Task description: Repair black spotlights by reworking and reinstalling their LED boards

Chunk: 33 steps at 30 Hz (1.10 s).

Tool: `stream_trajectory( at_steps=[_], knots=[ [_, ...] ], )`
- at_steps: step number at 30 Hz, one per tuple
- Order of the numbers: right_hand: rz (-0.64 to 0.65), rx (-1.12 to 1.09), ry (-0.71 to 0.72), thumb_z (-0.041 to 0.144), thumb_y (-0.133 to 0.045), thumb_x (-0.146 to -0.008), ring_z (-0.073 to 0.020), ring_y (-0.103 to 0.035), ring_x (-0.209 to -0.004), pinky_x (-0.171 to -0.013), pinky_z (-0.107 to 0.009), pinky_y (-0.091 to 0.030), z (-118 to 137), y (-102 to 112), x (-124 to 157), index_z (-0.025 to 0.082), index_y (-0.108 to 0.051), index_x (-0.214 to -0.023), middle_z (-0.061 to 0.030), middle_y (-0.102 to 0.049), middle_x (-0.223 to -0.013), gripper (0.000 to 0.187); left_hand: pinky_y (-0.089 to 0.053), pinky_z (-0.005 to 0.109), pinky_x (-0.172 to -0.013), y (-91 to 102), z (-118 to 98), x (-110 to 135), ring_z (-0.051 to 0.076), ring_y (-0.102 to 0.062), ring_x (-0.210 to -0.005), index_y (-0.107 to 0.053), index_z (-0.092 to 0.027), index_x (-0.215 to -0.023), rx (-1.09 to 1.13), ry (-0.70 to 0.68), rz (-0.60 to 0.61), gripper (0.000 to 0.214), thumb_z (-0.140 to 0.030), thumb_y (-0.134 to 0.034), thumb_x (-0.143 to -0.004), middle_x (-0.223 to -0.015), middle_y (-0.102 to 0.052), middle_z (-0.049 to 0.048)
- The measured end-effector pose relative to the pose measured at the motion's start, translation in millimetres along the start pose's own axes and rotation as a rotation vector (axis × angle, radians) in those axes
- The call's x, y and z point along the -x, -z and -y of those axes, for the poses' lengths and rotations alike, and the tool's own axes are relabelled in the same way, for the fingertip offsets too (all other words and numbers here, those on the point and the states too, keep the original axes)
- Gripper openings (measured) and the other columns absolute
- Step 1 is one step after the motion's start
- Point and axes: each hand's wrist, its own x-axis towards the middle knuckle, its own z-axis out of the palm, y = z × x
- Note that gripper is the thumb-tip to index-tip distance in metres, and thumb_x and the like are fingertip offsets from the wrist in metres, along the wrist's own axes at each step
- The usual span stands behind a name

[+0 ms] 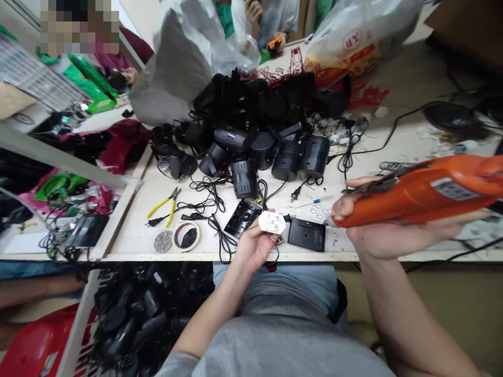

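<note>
My left hand (pixel 256 246) is closed on a small white LED board (pixel 272 222) with cut corners, held just above the table's front edge. Thin red and dark wires run down from the board. In my right hand (pixel 377 235) is an orange electric screwdriver (pixel 416 193), its tip end pointing left. Between the hands lies a black rectangular plastic cover (pixel 306 234). An open black housing part (pixel 242 219) rests behind my left hand. Several small clear lenses (pixel 320 211) and a blue-tipped thin tool (pixel 316 201) sit near the screwdriver's tip.
Several black cylindrical lamp housings (pixel 314 156) with cords are heaped behind. Yellow-handled pliers (pixel 173 207), a dish of screws (pixel 162 241) and a tape roll (pixel 187 236) lie at left. Black parts (pixel 133 319) fill the space below. A person's hand (pixel 253 11) shows across the table.
</note>
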Motion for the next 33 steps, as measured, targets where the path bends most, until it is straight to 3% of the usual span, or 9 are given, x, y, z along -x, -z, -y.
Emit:
stream_trajectory(
  at_steps=[5, 8, 11, 15, 17, 19, 21, 27, 33],
  knots=[
    [-0.224, 0.040, 0.127, 0.102, -0.018, -0.067, -0.0129, -0.047, -0.035, -0.029, -0.028, -0.032, -12.1, -9.1, -32.9, 0.019, -0.066, -0.078, -0.0065, -0.061, -0.066, 0.097, -0.056, 0.023, -0.073, -6.4, 1.2, -0.1, 0.019, -0.072, -0.088, -0.075, -0.011, -0.099, 0.010, 0.029, 0.033, 0.027, -0.004, -0.064, -0.075, -0.098, -0.077, 0.0125],
    [-0.287, 0.152, 0.135, 0.098, -0.023, -0.073, -0.0115, -0.051, -0.041, -0.037, -0.028, -0.040, -11.6, -10.1, -55.3, 0.017, -0.063, -0.082, -0.0054, -0.062, -0.073, 0.091, -0.056, 0.025, -0.077, -7.9, 5.3, 0.5, 0.020, -0.072, -0.091, -0.075, -0.011, -0.099, -0.011, 0.023, 0.060, 0.028, -0.005, -0.067, -0.073, -0.099, -0.077, 0.0123],
    [-0.213, 0.323, 0.167, 0.089, -0.026, -0.085, -0.0191, -0.067, -0.069, -0.062, -0.034, -0.055, -7.0, 5.8, -60.4, 0.016, -0.064, -0.098, -0.0088, -0.066, -0.087, 0.083, -0.056, 0.028, -0.081, -7.3, 7.8, 1.3, 0.021, -0.072, -0.092, -0.076, -0.011, -0.098, -0.057, 0.016, 0.091, 0.029, -0.008, -0.072, -0.070, -0.098, -0.077, 0.0116],
    [-0.236, 0.704, 0.343, 0.057, -0.070, -0.085, -0.0272, -0.066, -0.107, -0.091, -0.045, -0.056, -1.7, 25.5, -22.8, 0.018, -0.055, -0.135, -0.0174, -0.064, -0.118, 0.065, -0.056, 0.030, -0.083, -7.0, 10.4, 1.3, 0.020, -0.070, -0.091, -0.078, -0.013, -0.094, -0.099, -0.002, 0.102, 0.028, -0.011, -0.075, -0.066, -0.096, -0.076, 0.0093],
    [-0.054, 0.769, 0.373, 0.044, -0.078, -0.081, -0.0292, -0.065, -0.111, -0.092, -0.049, -0.057, -2.8, 22.4, 10.2, 0.023, -0.052, -0.141, -0.0175, -0.061, -0.124, 0.069, -0.056, 0.031, -0.086, -8.5, 12.9, 1.4, 0.021, -0.070, -0.091, -0.079, -0.014, -0.093, -0.124, -0.010, 0.104, 0.028, -0.013, -0.077, -0.066, -0.096, -0.076, 0.0089],
    [0.287, 0.781, 0.277, 0.042, -0.078, -0.082, -0.0311, -0.064, -0.116, -0.089, -0.050, -0.062, -6.5, 12.7, 41.9, 0.024, -0.050, -0.144, -0.0169, -0.059, -0.130, 0.070, -0.057, 0.031, -0.085, -11.1, 16.0, 2.3, 0.021, -0.070, -0.092, -0.079, -0.015, -0.093, -0.158, -0.022, 0.116, 0.028, -0.017, -0.080, -0.065, -0.097, -0.076, 0.0088],
    [0.441, 0.766, 0.256, 0.036, -0.073, -0.087, -0.0286, -0.067, -0.113, -0.086, -0.046, -0.065, -11.2, 3.4, 64.1, 0.024, -0.051, -0.143, -0.0155, -0.064, -0.127, 0.061, -0.057, 0.028, -0.080, -13.5, 18.8, 4.4, 0.020, -0.070, -0.091, -0.080, -0.017, -0.092, -0.203, -0.048, 0.128, 0.029, -0.024, -0.084, -0.064, -0.098, -0.076, 0.0079],
    [0.333, 0.763, 0.170, 0.029, -0.071, -0.089, -0.0219, -0.073, -0.093, -0.081, -0.037, -0.065, -16.8, 12.8, 72.7, 0.020, -0.066, -0.121, -0.0105, -0.073, -0.111, 0.034, -0.056, 0.021, -0.060, -9.0, 17.4, 11.0, 0.010, -0.064, -0.062, -0.078, -0.018, -0.080, -0.519, -0.327, 0.090, 0.030, -0.042, -0.090, -0.067, -0.079, -0.069, 0.0011],
    [0.382, 0.920, 0.237, 0.029, -0.068, -0.089, -0.0267, -0.072, -0.100, -0.087, -0.044, -0.062, -21.2, 29.8, 71.6, 0.021, -0.067, -0.117, -0.0106, -0.075, -0.110, 0.029, -0.061, 0.026, -0.071, -6.2, 20.6, 14.6, 0.014, -0.070, -0.074, -0.076, -0.015, -0.074, -0.511, -0.327, 0.172, 0.036, -0.042, -0.095, -0.059, -0.082, -0.075, 0.0058]
  ],
)
